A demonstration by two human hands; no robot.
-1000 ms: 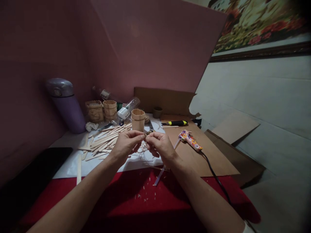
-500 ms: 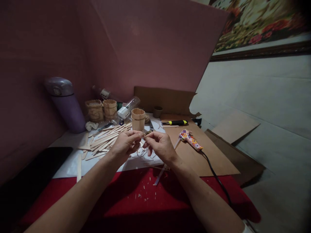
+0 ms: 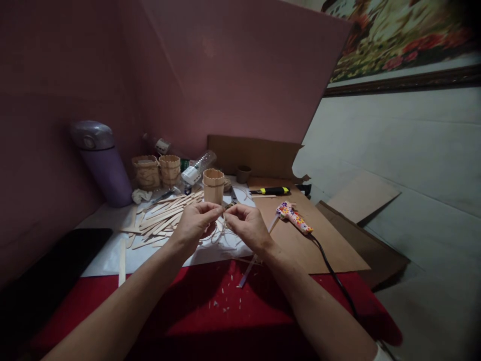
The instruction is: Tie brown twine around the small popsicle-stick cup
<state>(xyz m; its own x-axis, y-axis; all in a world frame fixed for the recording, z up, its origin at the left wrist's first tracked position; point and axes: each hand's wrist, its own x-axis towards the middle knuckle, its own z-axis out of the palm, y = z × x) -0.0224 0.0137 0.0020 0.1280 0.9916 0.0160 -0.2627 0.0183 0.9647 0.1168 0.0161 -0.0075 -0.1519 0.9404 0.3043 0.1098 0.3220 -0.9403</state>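
Observation:
My left hand (image 3: 198, 220) and my right hand (image 3: 246, 225) meet fingertip to fingertip over the white paper, each closed in a pinch on thin twine (image 3: 224, 220). Loops of the twine hang below the fingers onto the paper. Just behind my left fingertips stands a round cup made of wooden sticks (image 3: 213, 186). A metal tool (image 3: 233, 195), partly hidden, lies behind my right hand. Many flat wooden sticks (image 3: 161, 218) are spread to the left of my left hand.
Two more stick cups (image 3: 146, 173), a clear bottle (image 3: 199, 167) and a purple flask (image 3: 103, 165) stand or lie at the back left. On the cardboard (image 3: 319, 240) at right rest a cutter (image 3: 274, 191) and a flowered glue gun (image 3: 294, 217) with its black cord.
The fingertips of both hands have shifted slightly at the twine, and my right fingers are drawn closer together. The hanging loops have changed shape a little.

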